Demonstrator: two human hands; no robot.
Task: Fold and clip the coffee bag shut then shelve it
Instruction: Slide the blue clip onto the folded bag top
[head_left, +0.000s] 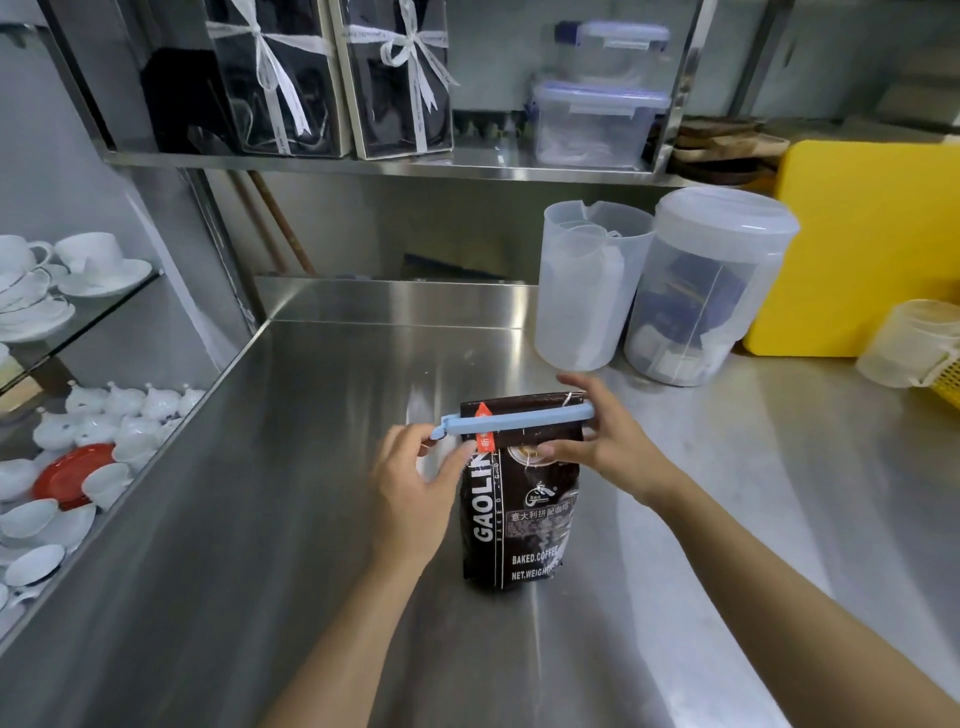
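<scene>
A black coffee bag (519, 519) with white lettering stands upright on the steel counter (311, 467), its top folded over. A long light-blue clip (524, 420) lies across the fold, reaching past the bag's left edge. My left hand (415, 488) pinches the clip's left, hinged end between thumb and fingers. At the bag's upper right, my right hand (602, 441) holds the clip's right end and the bag, thumb on the front, fingers behind.
A steel shelf (363, 161) above holds two ribboned gift boxes (332, 78) and stacked lidded containers (597, 119). Behind the bag stand a clear pitcher (587, 291) and a lidded jar (706, 291); a yellow board (872, 249) leans at the right. White cups (62, 270) fill a glass rack on the left.
</scene>
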